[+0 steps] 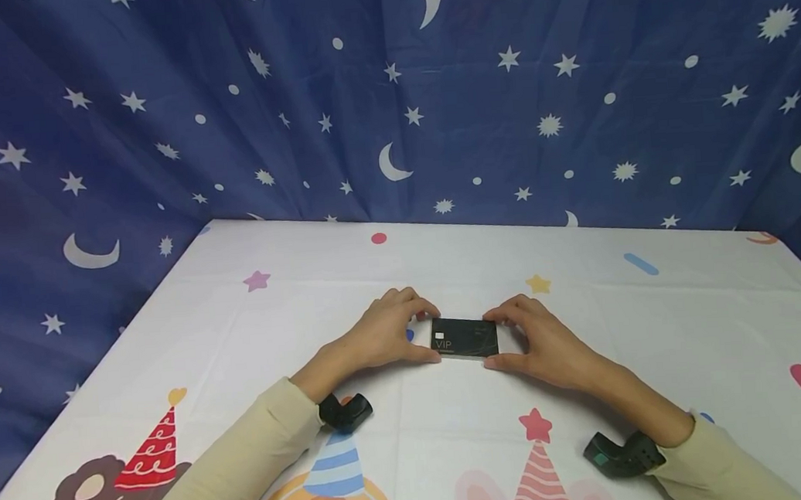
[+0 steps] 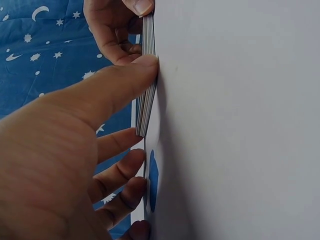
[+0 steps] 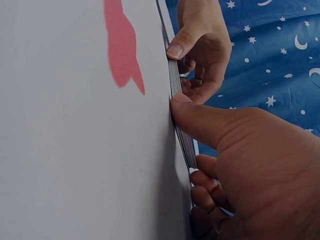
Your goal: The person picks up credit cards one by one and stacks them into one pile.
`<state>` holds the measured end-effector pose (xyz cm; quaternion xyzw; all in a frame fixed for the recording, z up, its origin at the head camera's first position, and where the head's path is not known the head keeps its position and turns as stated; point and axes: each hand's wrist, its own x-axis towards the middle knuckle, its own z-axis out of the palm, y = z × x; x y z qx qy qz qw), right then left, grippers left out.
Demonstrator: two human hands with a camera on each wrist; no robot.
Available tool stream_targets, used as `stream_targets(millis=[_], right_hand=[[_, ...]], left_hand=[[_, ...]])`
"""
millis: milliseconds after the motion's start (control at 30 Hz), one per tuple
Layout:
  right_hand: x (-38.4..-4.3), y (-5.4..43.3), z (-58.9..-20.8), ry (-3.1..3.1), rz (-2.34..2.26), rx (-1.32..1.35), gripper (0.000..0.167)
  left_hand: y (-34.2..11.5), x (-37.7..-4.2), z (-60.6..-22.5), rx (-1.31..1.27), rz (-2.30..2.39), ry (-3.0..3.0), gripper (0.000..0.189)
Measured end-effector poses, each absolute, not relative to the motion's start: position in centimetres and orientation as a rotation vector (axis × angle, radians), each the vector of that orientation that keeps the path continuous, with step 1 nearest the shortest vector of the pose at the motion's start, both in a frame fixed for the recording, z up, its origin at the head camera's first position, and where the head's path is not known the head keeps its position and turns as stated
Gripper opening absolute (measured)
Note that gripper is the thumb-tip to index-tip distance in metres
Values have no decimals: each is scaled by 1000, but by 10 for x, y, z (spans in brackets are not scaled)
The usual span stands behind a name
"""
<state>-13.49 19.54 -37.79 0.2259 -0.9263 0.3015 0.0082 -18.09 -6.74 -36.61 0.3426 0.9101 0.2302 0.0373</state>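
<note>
A small stack of cards [image 1: 464, 338] lies flat on the white tablecloth, with a black card marked "VIP" on top. My left hand [image 1: 387, 332] grips its left end, thumb at the near corner and a finger at the far one. At the right end, my right hand [image 1: 541, 342] holds the stack the same way. Seen edge-on in the left wrist view, the stack [image 2: 146, 100] shows several thin layers. The right wrist view also shows the layered edge of the stack [image 3: 184, 137], with the thumb pressing its near side.
The tablecloth [image 1: 684, 315] has printed stars, a heart and animals in party hats. A blue curtain [image 1: 332, 76] with moons and stars hangs behind the table. Black wrist devices sit on the left wrist [image 1: 345, 413] and right wrist [image 1: 624, 455].
</note>
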Motion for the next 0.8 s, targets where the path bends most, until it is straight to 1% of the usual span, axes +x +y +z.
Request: stream_targets(millis=[800], right_hand=[[-134,197,-381,-2892,961,698,51]], left_hand=[[-67,-180,-367,1057,698,2789,53]])
